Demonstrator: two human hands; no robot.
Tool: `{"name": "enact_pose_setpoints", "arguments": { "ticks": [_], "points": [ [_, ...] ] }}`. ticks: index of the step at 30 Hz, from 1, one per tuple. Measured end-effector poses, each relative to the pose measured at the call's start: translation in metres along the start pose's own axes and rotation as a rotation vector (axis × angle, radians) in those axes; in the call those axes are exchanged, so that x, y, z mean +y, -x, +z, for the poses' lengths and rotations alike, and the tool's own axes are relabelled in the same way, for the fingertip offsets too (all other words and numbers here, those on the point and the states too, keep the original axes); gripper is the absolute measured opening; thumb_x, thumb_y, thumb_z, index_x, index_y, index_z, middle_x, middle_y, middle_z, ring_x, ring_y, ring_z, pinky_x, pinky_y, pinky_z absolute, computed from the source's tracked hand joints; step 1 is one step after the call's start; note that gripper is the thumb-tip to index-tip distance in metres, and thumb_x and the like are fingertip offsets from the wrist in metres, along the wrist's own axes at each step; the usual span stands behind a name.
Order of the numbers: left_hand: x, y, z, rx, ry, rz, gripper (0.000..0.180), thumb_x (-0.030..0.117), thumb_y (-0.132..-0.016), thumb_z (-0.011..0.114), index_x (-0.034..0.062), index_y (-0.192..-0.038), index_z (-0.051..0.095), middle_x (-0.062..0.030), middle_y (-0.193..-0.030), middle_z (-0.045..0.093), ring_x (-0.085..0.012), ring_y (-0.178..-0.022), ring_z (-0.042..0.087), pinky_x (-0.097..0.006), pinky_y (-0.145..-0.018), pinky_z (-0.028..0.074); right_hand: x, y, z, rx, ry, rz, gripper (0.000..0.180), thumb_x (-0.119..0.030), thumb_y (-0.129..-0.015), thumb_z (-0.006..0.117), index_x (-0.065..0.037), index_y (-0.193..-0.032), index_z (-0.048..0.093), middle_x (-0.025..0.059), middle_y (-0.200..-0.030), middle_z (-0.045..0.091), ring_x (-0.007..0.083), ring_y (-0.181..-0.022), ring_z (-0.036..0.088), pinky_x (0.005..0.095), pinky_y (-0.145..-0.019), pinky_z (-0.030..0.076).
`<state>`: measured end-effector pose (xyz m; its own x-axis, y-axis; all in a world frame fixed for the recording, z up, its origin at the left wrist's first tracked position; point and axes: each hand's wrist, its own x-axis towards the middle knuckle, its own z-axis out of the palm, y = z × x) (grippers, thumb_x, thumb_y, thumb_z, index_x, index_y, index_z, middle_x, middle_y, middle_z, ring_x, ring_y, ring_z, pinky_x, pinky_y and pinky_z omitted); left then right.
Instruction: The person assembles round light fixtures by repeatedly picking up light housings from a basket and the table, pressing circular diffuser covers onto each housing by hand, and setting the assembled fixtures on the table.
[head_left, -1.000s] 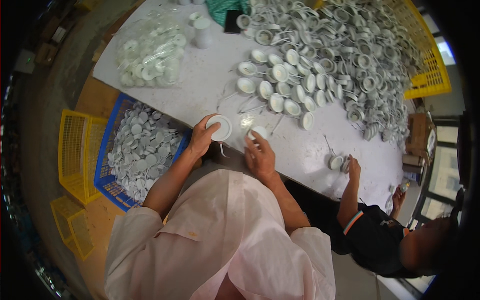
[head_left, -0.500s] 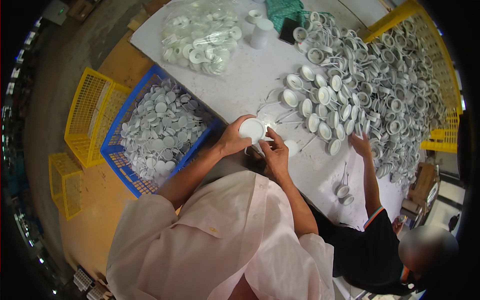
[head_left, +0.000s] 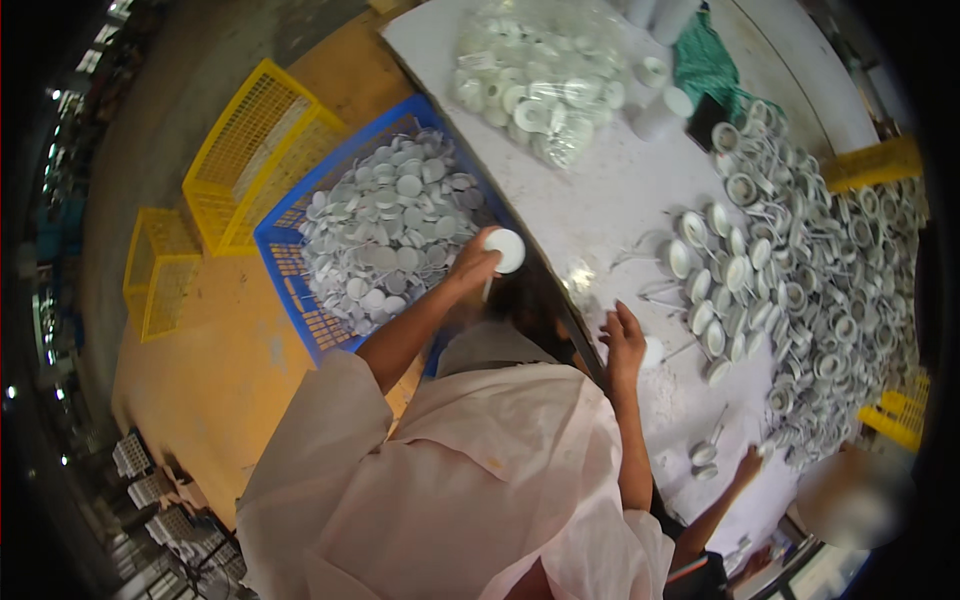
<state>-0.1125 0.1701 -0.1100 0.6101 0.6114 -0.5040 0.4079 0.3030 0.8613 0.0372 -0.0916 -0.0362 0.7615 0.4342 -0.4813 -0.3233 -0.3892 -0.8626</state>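
The left hand pinches a round white plastic cap beside the blue crate at nine o'clock, seemingly dropping it in, while the right hand, fingers loosely spread, rests empty on the white table beside another cap, seemingly next to grasp.

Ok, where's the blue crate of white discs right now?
In the head view, the blue crate sits left of the white table, beside the yellow crate, near the left hand.

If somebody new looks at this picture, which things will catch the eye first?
Probably the big heap of white round parts spread over the right side of the white table. Next, the blue crate full of flat white discs at the left, beside the yellow crates. Between them, the left hand holds up one white round part.
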Motion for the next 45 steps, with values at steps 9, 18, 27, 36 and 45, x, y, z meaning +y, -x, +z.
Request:
{"name": "enact_pose_setpoints", "arguments": {
  "ticks": [9,18,27,36,45],
  "points": [
    [-0.162,-0.074,-0.265,0.273,-0.851,-0.231,0.065,0.024,-0.067,0.066,0.0047,-0.127,0.046,-0.0164,-0.114,0.056,-0.0324,-0.095,0.06,-0.047,-0.082,0.042,0.023,0.037,-0.04,0.18,-0.011,0.119,0.037,-0.017,-0.089,0.059,0.001,-0.12,0.057,0.0093,-0.104,0.063,0.0139,-0.079,0.06,0.0259,-0.065,0.049],
    [-0.232,-0.086,-0.357,0.274,-1.409,0.312,0.037,0.016,-0.086,0.056,0.0002,-0.12,0.054,-0.0076,-0.107,0.061,-0.027,-0.086,0.063,-0.042,-0.064,0.055,0.064,0.046,-0.088,0.468,0.016,0.155,0.03,-0.023,-0.086,0.062,0.002,-0.102,0.065,0.0091,-0.086,0.067,0.015,-0.074,0.062,0.0281,-0.067,0.05],
    [-0.133,-0.013,-0.06,0.033,-0.296,-0.053,0.018,0.016,-0.082,0.064,-0.0006,-0.079,0.069,-0.0044,-0.066,0.064,-0.0141,-0.057,0.061,-0.024,-0.049,0.043,0.154,0.094,-0.252,1.182,0.376,0.135,0.035,-0.023,-0.077,0.071,0.001,-0.102,0.064,0.016,-0.098,0.065,0.0253,-0.088,0.062,0.0354,-0.078,0.048],
    [-0.059,-0.005,0.003,0.052,-0.25,-0.071,0.038,0.031,-0.093,0.055,-0.0044,-0.086,0.067,-0.0141,-0.086,0.068,-0.017,-0.072,0.065,-0.025,-0.058,0.046,0.152,0.114,-0.323,0.963,1.11,0.203,0.085,-0.029,-0.063,0.079,-0.008,-0.135,0.04,0.0174,-0.135,0.043,0.0362,-0.134,0.025,0.0478,-0.109,0.022],
    [0.035,0.068,0.138,-0.511,-0.461,0.255,0.034,0.014,-0.086,0.062,0.0031,-0.118,0.059,-0.0115,-0.112,0.064,-0.0182,-0.092,0.064,-0.028,-0.074,0.051,0.105,0.117,-0.303,1.076,0.822,-0.119,0.083,-0.016,-0.063,0.081,-0.004,-0.135,0.04,0.0184,-0.121,0.047,0.0336,-0.114,0.046,0.0447,-0.096,0.039]
  ]
}}
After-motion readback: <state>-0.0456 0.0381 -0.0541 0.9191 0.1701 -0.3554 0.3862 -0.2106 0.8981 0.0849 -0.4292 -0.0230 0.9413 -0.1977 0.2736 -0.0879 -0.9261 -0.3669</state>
